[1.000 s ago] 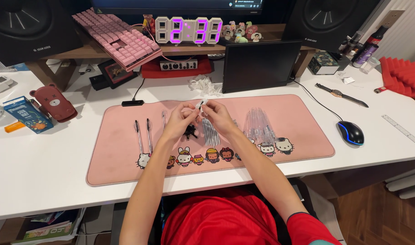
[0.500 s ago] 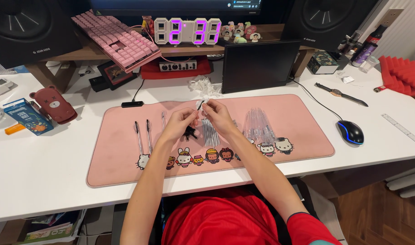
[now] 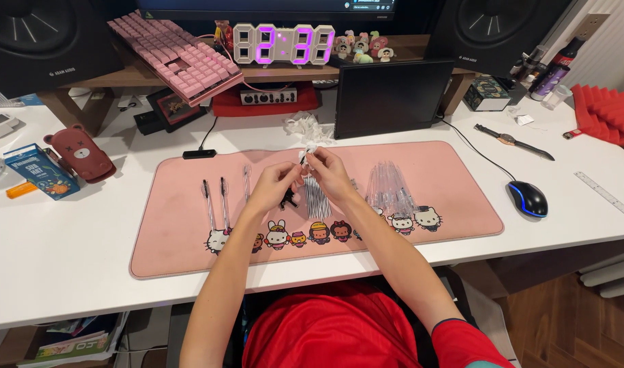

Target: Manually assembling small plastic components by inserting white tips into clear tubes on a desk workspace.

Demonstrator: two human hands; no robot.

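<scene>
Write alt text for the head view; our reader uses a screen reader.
Two bare hands, left and right, meet over a pink desk mat, pinching a small clear wrapper. Three pens lie left of them, clear pen barrels right, and a mouse sits beyond.

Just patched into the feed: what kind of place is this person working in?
Probably a home desk setup: a white desk with a pink desk mat, studio speakers, a pink keyboard and a digital clock.

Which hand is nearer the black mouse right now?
Right. The right hand is over the middle of the pink mat, on the side toward the black mouse. The left hand sits just beyond it, farther from the mouse.
</scene>
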